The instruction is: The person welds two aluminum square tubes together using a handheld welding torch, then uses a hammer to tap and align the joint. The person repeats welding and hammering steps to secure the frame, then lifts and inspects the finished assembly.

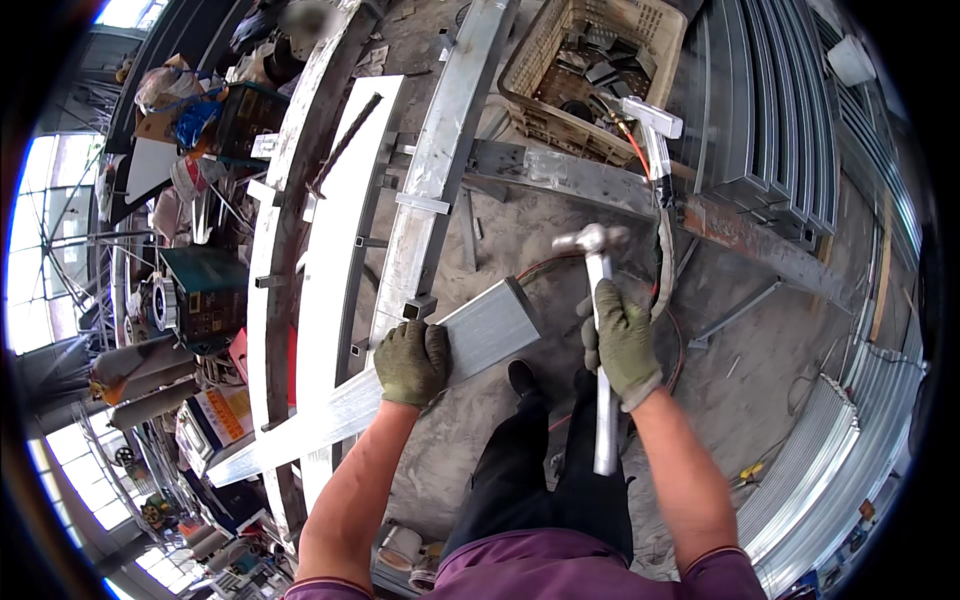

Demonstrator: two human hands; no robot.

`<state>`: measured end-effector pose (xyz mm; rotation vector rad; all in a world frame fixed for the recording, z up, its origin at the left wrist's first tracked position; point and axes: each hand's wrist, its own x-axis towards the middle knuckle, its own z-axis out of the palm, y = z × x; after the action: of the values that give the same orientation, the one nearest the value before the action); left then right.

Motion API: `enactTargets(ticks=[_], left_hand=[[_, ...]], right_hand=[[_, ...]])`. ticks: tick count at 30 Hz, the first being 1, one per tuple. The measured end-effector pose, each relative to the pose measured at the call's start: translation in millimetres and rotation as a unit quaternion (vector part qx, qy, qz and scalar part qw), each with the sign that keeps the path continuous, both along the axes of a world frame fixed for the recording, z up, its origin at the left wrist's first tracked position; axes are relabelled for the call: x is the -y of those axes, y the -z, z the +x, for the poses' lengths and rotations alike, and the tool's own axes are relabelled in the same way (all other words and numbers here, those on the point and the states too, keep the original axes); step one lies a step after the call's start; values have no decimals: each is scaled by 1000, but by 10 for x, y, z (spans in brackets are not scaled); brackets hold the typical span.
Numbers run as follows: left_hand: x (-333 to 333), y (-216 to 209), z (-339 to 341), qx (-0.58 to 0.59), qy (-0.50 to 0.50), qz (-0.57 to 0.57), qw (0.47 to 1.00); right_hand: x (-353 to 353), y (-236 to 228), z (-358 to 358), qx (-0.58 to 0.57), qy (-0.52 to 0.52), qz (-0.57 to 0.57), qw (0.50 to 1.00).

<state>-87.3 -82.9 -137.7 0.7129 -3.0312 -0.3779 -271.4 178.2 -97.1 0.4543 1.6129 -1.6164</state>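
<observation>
My left hand (410,362), in an olive-green work glove, is closed over the edge of a flat rectangular metal tube (492,328). The tube slants across the steel rails, its near end jutting out toward the middle above my feet. In my right hand (624,348), gloved alike, is a ball-peen hammer (606,430) with a silver handle. Its head is up, slightly blurred, to the right of the tube's end and apart from it. Beside my left hand, a short square tube piece (419,307) sits on the steel rail (432,165).
A long white bar (345,215) lies between the rails. Beyond, a plastic crate (518,90) holds metal offcuts; a cable (662,240) hangs near it. Stacked metal profiles (740,100) stand far right, more (810,470) lie near right. Green machine boxes (205,290) crowd the left.
</observation>
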Motion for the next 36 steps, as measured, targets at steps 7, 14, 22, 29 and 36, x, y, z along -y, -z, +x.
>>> enactTargets(ticks=[7, 14, 22, 29, 36], left_hand=[[2, -21, -2, -1, -13, -3, 1000], [8, 21, 10, 3, -9, 4, 1000], [-1, 31, 1, -1, -11, 2, 1000], [31, 28, 51, -12, -8, 8, 1000], [-2, -68, -17, 25, -31, 26, 999]], right_hand=[[64, 32, -42, 16, -126, 69, 990], [198, 81, 27, 51, -178, 67, 981], [161, 107, 97, -82, -201, 105, 971], [11, -179, 252, -536, -239, 133, 799], [137, -219, 147, -552, -344, 191, 735]])
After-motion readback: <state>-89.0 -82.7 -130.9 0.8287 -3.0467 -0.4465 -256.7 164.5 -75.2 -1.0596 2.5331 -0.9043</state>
